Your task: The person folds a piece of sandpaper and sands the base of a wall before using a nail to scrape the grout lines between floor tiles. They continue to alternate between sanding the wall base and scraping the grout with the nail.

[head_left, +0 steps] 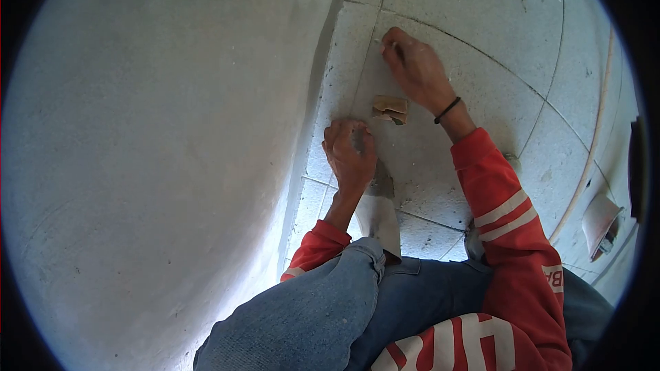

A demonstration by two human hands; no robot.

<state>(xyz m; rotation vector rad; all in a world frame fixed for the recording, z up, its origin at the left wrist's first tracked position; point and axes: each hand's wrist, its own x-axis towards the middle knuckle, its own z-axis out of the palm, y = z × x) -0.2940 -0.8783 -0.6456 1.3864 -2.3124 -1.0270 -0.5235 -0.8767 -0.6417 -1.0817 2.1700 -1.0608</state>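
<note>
My right hand [417,69] is low over the tiled floor [474,7], close to a joint line between tiles. Its thumb and fingers are pinched together, and a tiny pale bit shows at the fingertips, too small to name. Nearer to me, my left hand [352,153] is curled, with thumb and fingers closed, beside the base of the wall. Whatever it may hold is hidden. Between the two hands lies a small brown torn piece [390,108], like cardboard or a packet, touched by neither hand.
A grey plastered wall [165,130] rises along the left. My pale boot [378,216] stands just behind my left hand. At the right are a thin hose or cable [595,144] on the floor and a whitish bucket-like container [599,220].
</note>
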